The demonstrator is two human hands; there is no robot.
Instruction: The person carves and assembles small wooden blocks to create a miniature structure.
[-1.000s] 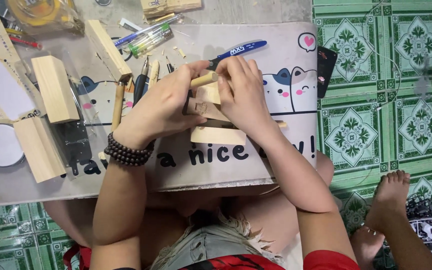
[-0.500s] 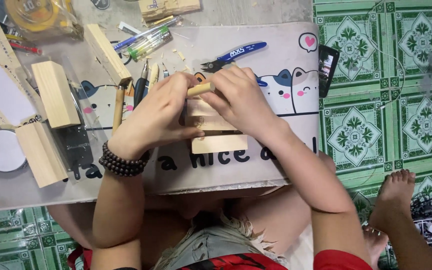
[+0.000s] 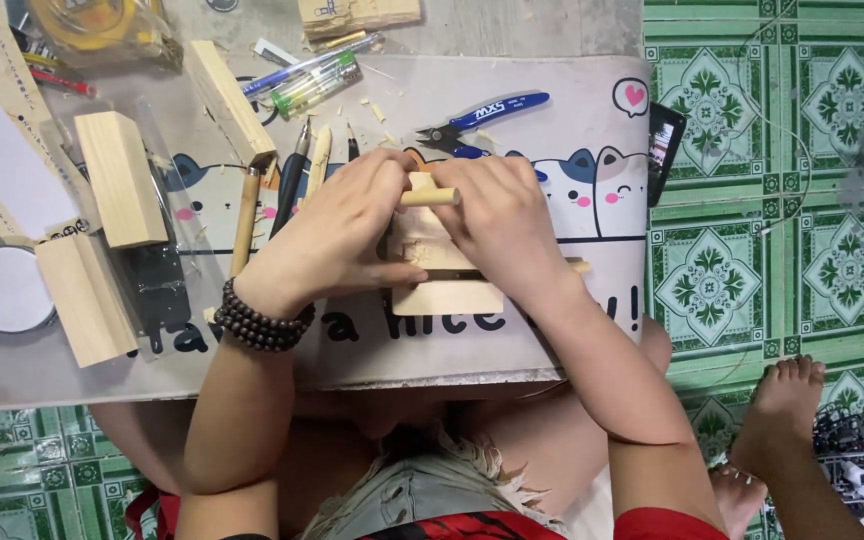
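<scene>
Both of my hands are wrapped around a small pale wooden block assembly [image 3: 444, 272] resting on the cat-print desk mat [image 3: 592, 290]. My left hand [image 3: 337, 235], with a dark bead bracelet on its wrist, grips the block's left side. My right hand [image 3: 497, 225] covers the right side and pinches a short wooden dowel [image 3: 430, 197] that lies across the top of the block. Another thin stick pokes out from under my right hand at the right. Most of the block's upper part is hidden by my fingers.
Blue-handled cutters [image 3: 482, 115] lie just beyond my hands. Carving tools and pens [image 3: 297, 165] sit to the left, with several wooden blocks [image 3: 117, 175], a round mirror [image 3: 7, 290] and a tape roll [image 3: 87, 20]. A phone [image 3: 664, 150] lies at the mat's right edge. A bare foot [image 3: 787, 410] rests on the green tiled floor.
The view has shifted slightly. My hands stay on the wooden block, and the dowel in my right hand has turned from tilted to nearly level across the block's top.
</scene>
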